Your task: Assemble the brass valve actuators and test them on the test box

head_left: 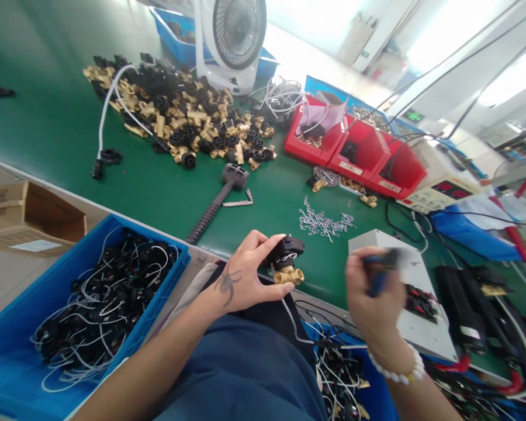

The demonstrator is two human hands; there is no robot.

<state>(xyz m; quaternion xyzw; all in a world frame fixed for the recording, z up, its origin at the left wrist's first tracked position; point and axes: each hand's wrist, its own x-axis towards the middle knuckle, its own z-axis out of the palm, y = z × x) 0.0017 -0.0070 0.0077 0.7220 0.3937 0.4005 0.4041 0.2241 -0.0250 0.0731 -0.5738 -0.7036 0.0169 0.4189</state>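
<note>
My left hand grips a brass valve fitting with a black housing at the table's front edge. A small wire clip shows on its neck, and a white cable hangs below it. My right hand, raised over the grey metal box, is closed around a dark blue and black tool; motion blurs its shape, so its kind cannot be made out. Beyond both hands, a heap of small wire clips lies on the green table.
A black mallet and a hex key lie left of centre. Behind are piled brass fittings, a white fan and red bins. Blue crates of cabled black parts stand below the front edge, including the left crate.
</note>
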